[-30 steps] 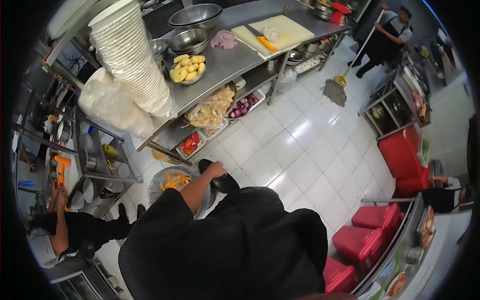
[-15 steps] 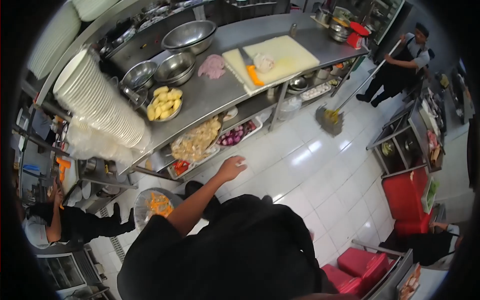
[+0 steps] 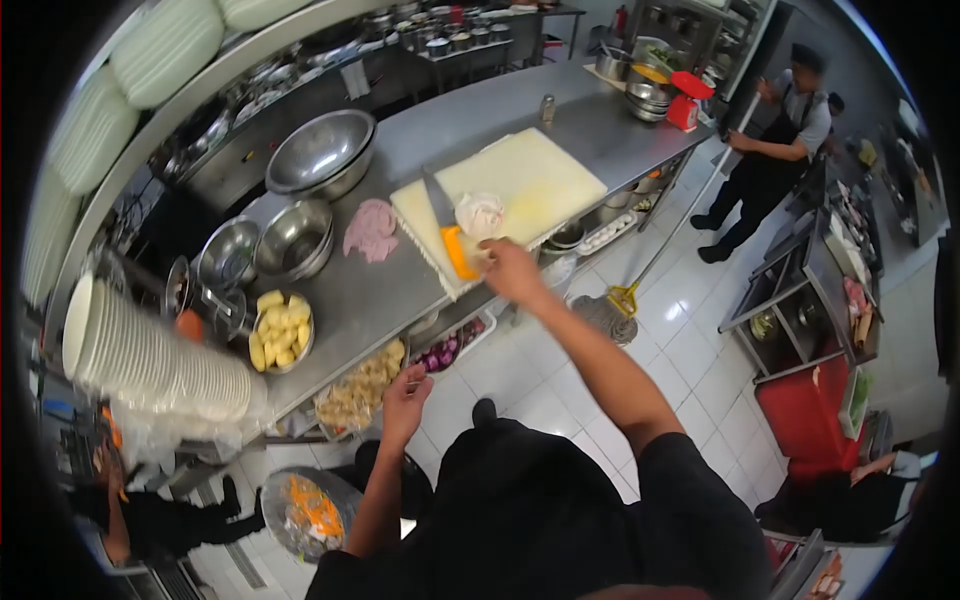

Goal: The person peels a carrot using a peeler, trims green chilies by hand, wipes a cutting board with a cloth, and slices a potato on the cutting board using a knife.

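Note:
My right hand [image 3: 512, 272] reaches to the front edge of the white cutting board [image 3: 545, 165], fingers closed on a small pale thing too blurred to name. Just beside it lies a knife with an orange handle [image 3: 458, 252], its blade toward the far left of the board. A white, crumpled-looking item [image 3: 480, 213] rests next to the knife. My left hand [image 3: 407, 395] hangs in front of the counter, fingers loosely bent and apart, holding nothing. Left of the board is a pink cloth [image 3: 371, 230].
Metal bowls [image 3: 320, 150] and a bowl of peeled yellow pieces [image 3: 282, 333] stand on the counter's left. Stacked white containers [image 3: 150, 350] are nearer. A waste bin [image 3: 312, 515] is below. One person holds a mop [image 3: 605, 318]; other people stand left and lower right.
My right hand has come into view and reached the cutting board. The left hand is lower and farther left. The view has shifted, and the mopping person's pose and mop have changed.

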{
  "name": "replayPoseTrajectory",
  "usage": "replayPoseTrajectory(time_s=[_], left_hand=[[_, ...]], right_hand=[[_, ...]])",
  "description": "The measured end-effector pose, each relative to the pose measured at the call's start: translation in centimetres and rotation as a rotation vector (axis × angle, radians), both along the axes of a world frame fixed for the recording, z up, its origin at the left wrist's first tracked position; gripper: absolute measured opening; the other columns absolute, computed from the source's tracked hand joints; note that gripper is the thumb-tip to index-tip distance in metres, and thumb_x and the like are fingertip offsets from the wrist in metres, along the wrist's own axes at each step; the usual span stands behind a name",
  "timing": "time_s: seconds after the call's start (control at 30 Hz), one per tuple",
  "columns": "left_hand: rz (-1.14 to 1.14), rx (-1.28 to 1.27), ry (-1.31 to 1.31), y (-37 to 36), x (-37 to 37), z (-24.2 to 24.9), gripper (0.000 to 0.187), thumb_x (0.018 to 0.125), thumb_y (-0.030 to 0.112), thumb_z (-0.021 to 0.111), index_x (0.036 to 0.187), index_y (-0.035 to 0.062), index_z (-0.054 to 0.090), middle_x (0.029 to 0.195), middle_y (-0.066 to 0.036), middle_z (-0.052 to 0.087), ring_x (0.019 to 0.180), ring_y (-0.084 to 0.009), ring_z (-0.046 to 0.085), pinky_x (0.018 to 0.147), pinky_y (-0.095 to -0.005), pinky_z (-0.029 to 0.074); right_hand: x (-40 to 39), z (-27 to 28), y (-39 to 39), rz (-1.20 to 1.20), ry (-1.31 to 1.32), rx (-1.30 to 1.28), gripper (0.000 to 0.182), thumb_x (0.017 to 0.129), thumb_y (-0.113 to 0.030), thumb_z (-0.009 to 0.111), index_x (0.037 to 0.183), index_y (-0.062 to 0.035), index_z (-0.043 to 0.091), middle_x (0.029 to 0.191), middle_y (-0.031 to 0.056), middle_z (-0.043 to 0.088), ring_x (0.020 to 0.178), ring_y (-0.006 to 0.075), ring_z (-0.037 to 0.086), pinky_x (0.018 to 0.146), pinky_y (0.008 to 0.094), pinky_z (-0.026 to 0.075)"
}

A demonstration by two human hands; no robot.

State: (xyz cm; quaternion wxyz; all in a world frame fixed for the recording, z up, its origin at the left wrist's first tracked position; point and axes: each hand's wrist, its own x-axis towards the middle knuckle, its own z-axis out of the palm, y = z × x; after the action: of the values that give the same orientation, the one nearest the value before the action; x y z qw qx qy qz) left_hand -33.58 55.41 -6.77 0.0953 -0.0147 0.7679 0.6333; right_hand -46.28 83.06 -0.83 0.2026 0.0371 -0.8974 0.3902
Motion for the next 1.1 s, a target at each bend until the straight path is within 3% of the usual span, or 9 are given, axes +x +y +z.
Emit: replayPoseTrajectory(time_s=[0.2, 0.5, 0.6, 0.73, 0.77, 0.83, 0.9, 0.97, 1.1], left_hand=[[-0.051, 0.063, 0.017, 3.2, -8.3, 3.8, 0.031, 0.091, 0.011, 0.065, 0.119, -0.0008, 0.059, 0.101, -0.007, 0.065, 0.089, -0.0126, 0.061, 0.079, -0.0260, 0.050], [0.013, 0.091, 0.086, 4.3, -15.7, 3.1, 0.031, 0.091, 0.012, 0.064, 0.119, -0.0009, 0.059, 0.101, -0.006, 0.064, 0.092, -0.0124, 0.059, 0.085, -0.0254, 0.047], [0.070, 0.086, 0.183, 5.0, -17.2, 7.2, 0.028, 0.091, 0.011, 0.064, 0.116, 0.0006, 0.061, 0.101, -0.004, 0.063, 0.093, -0.0127, 0.059, 0.086, -0.0261, 0.046], [0.243, -0.156, 0.795, 6.5, -17.8, 21.6, 0.027, 0.089, 0.008, 0.061, 0.114, 0.0021, 0.063, 0.109, -0.007, 0.063, 0.094, -0.0162, 0.060, 0.083, -0.0288, 0.048], [0.342, -0.243, 0.954, 5.6, -17.5, 25.0, 0.035, 0.089, 0.014, 0.061, 0.120, -0.0006, 0.060, 0.119, -0.012, 0.061, 0.097, -0.0188, 0.060, 0.080, -0.0294, 0.049], [0.267, -0.081, 1.379, 3.0, -16.8, 32.4, 0.061, 0.094, 0.040, 0.043, 0.127, -0.0097, 0.050, 0.129, -0.023, 0.052, 0.112, -0.0278, 0.054, 0.095, -0.0392, 0.044], [0.315, -0.364, 1.657, 1.6, -13.0, 38.0, 0.062, 0.095, 0.045, 0.041, 0.132, -0.0046, 0.048, 0.128, -0.025, 0.052, 0.111, -0.0304, 0.055, 0.094, -0.0413, 0.045], [0.201, -0.575, 1.937, 3.8, -10.3, 41.8, 0.061, 0.095, 0.044, 0.042, 0.131, -0.0045, 0.049, 0.127, -0.025, 0.052, 0.111, -0.0306, 0.055, 0.093, -0.0415, 0.045], [-0.172, -0.805, 2.091, 11.5, -9.3, 44.2, 0.059, 0.093, 0.042, 0.044, 0.129, -0.0042, 0.050, 0.125, -0.024, 0.053, 0.110, -0.0312, 0.055, 0.093, -0.0418, 0.045]], right_hand=[[-4.4, 0.1, -3.4, -0.008, -0.272, 0.329, 0.052, 0.082, -0.036, 0.070, 0.118, -0.0010, 0.055, 0.108, 0.0240, 0.057, 0.093, 0.0388, 0.062, 0.083, 0.0452, 0.051], [-7.8, -2.1, -4.0, 0.094, -0.368, 0.102, 0.057, 0.070, -0.016, 0.072, 0.114, 0.0024, 0.040, 0.090, 0.0278, 0.062, 0.086, 0.0443, 0.063, 0.076, 0.0501, 0.052], [-8.3, -2.0, -4.3, 0.123, -0.373, 0.068, 0.054, 0.070, -0.017, 0.072, 0.108, 0.0011, 0.039, 0.090, 0.0282, 0.062, 0.086, 0.0441, 0.063, 0.076, 0.0508, 0.052], [-8.7, -0.1, -4.0, 0.209, -0.491, -0.086, 0.063, 0.071, -0.020, 0.071, 0.118, 0.0002, 0.035, 0.089, 0.0285, 0.062, 0.089, 0.0448, 0.062, 0.078, 0.0503, 0.049], [-9.2, 0.2, -3.8, 0.237, -0.509, -0.128, 0.063, 0.071, -0.020, 0.071, 0.119, -0.0012, 0.034, 0.089, 0.0283, 0.062, 0.089, 0.0452, 0.062, 0.078, 0.0504, 0.048], [-8.9, 0.5, -3.0, 0.306, -0.513, -0.208, 0.064, 0.071, -0.019, 0.070, 0.121, -0.0038, 0.034, 0.089, 0.0281, 0.062, 0.089, 0.0460, 0.061, 0.077, 0.0509, 0.047], [-9.2, 1.2, -1.5, 0.394, -0.450, -0.264, 0.065, 0.071, -0.019, 0.069, 0.124, -0.0065, 0.033, 0.090, 0.0282, 0.062, 0.089, 0.0470, 0.061, 0.077, 0.0515, 0.046], [-9.0, 2.3, 1.2, 0.478, -0.416, -0.241, 0.064, 0.072, -0.017, 0.068, 0.126, -0.0071, 0.034, 0.093, 0.0262, 0.063, 0.089, 0.0452, 0.061, 0.078, 0.0489, 0.047], [-8.5, 3.9, 7.1, 0.533, -0.463, -0.224, 0.064, 0.071, -0.014, 0.067, 0.127, -0.0075, 0.037, 0.095, 0.0233, 0.064, 0.090, 0.0421, 0.062, 0.079, 0.0452, 0.048]])
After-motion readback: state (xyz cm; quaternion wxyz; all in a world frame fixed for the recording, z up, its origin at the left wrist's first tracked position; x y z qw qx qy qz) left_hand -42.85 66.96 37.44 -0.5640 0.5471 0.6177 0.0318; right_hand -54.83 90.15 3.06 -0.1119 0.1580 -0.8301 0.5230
